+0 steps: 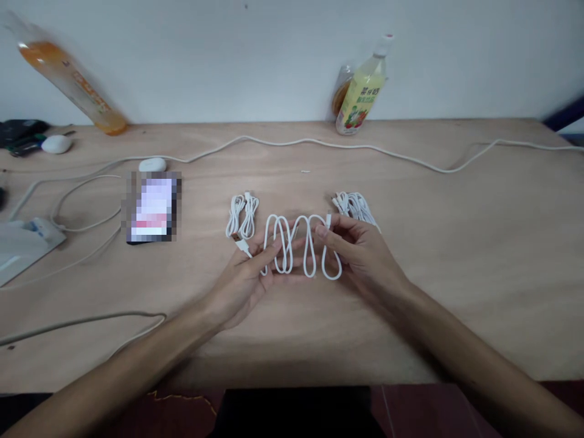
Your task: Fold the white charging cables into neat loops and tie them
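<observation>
A white USB cable (310, 252) is held between my two hands, its length lying in loose zigzag loops. My left hand (246, 274) grips the left side, thumb over the loops and fingers beneath them. Beside that thumb the USB plug (241, 244) sticks out. Pinched between thumb and fingers of my right hand (356, 246) is the cable's other end, with a small white connector (328, 220) pointing up. Just beyond my left hand lie two coiled white cables (242, 216). Behind my right hand is a bunch of coiled white cables (356, 205), partly hidden.
A phone (152, 210) and a white case (152, 165) lie to the left. Against the wall stand an orange drink bottle (75, 85) and a yellow-labelled bottle (362, 91). One long white cord (305, 141) crosses the back of the wooden table (479, 261).
</observation>
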